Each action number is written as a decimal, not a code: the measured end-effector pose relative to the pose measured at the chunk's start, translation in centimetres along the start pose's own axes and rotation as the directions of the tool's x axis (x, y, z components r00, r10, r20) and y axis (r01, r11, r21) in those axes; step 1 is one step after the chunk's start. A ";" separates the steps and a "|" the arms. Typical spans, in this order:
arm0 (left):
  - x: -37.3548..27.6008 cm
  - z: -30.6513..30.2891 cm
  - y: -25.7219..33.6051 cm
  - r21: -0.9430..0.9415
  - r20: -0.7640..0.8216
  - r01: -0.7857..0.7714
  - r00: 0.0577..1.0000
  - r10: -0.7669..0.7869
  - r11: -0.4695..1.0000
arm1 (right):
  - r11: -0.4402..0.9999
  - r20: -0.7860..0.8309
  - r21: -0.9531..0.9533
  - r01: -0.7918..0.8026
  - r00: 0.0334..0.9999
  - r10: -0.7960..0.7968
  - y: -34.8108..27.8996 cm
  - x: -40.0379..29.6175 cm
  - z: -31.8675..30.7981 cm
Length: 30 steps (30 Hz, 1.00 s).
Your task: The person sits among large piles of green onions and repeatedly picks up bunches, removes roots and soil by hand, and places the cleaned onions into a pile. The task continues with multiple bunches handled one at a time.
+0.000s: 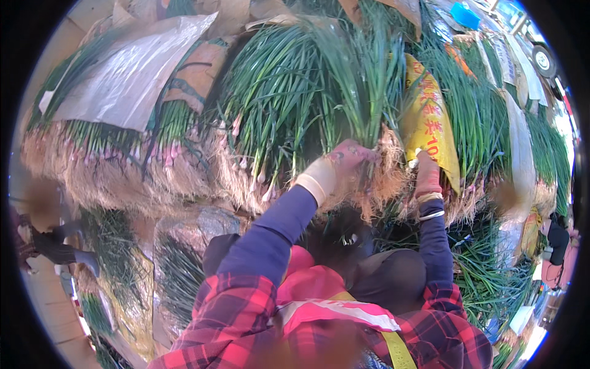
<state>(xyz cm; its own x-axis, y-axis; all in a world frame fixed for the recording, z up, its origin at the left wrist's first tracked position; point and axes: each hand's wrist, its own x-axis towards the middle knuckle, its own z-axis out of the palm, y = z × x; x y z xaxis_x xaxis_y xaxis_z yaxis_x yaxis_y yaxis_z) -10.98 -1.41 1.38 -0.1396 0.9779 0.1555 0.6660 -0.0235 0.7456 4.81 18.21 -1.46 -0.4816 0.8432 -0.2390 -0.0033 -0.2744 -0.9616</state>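
My left hand (348, 161), in a pink and pale glove, is closed round a bunch of green onions (378, 92) just above its tan roots (387, 170). The bunch stands upright, leaves towards the top of the view. To its right, my right hand (426, 173), in a reddish glove, is beside the lower edge of a yellow printed sack (431, 115). A small white thing shows at its fingertips; what it is and how firmly it is held I cannot tell. Left of my left hand, more green onions (272, 83) lie in a thick heap with pinkish-white bulbs.
A white plastic sheet (133, 69) covers onions at the left. More onions (479, 115) and sheets lie to the right, with loose greens (484, 286) near my right knee. A person (50, 244) is at the far left, another person (560, 253) at the far right. A wheel (544, 61) shows upper right.
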 end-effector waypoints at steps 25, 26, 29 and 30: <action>-10.8 -23.3 -14.8 -0.027 -0.540 0.935 0.283 -0.792 0.352 | 0.803 0.095 -0.550 0.228 0.973 -0.212 1.9 0.3 -1.2; -10.5 -22.5 -14.1 0.018 -0.559 0.939 0.294 -0.775 0.343 | 0.924 0.060 -0.329 0.193 0.981 -0.184 2.0 0.3 -1.0; -9.2 -19.6 -11.0 -0.020 -0.584 0.930 0.287 -0.759 0.366 | 0.995 -0.053 -0.091 0.038 0.998 -0.043 2.3 0.6 -0.1; -8.5 -18.7 -9.7 -0.021 -0.602 0.883 0.363 -0.711 0.469 | 0.997 -0.058 -0.080 0.009 0.998 -0.014 2.5 0.7 0.2</action>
<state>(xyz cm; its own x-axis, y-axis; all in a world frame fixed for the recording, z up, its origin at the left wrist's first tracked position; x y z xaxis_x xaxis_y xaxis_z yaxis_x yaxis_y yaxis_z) -30.01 -13.43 4.94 -0.9653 0.2471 -0.0842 0.1735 0.8483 0.5003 4.29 18.08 -3.97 -0.4296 0.8723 -0.2334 0.0624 -0.2292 -0.9714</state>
